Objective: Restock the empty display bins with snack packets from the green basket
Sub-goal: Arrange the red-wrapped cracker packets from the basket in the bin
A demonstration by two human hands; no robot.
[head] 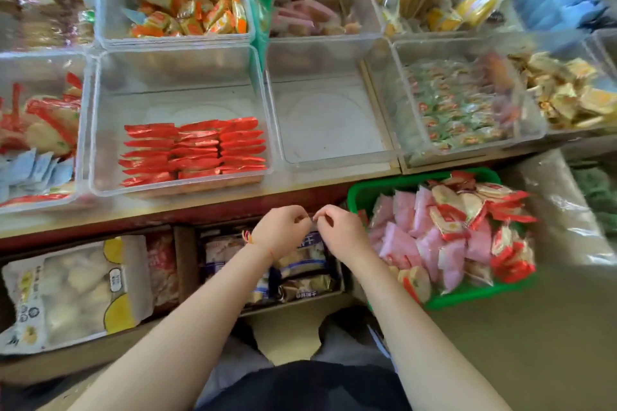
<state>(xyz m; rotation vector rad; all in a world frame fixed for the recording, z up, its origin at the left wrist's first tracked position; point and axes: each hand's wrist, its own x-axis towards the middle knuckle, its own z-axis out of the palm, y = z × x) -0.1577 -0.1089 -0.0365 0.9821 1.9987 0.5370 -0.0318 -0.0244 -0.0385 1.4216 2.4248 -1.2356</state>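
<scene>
— While both hands sit together at the shelf edge, what do you see, left to right?

— On my feed, the clear bin [180, 130] left of centre holds neat rows of red packets [193, 150] across its near half. Just right of it is the empty bin [330, 117], bare to the bottom.

— And the hands?

— Near me, below those bins, the left hand [280, 230] has its fingers curled inward, a thread bracelet [248, 237] at the wrist. The right hand [340, 230] is just beside it, fingers curled too, fingertips almost meeting. I can't tell whether either pinches something small; nothing clear shows between them.

— The basket?

— The green basket [367, 192] sits right of the hands, below the shelf, heaped with pink packets [400, 237] and red-and-white packets [447, 213].
</scene>
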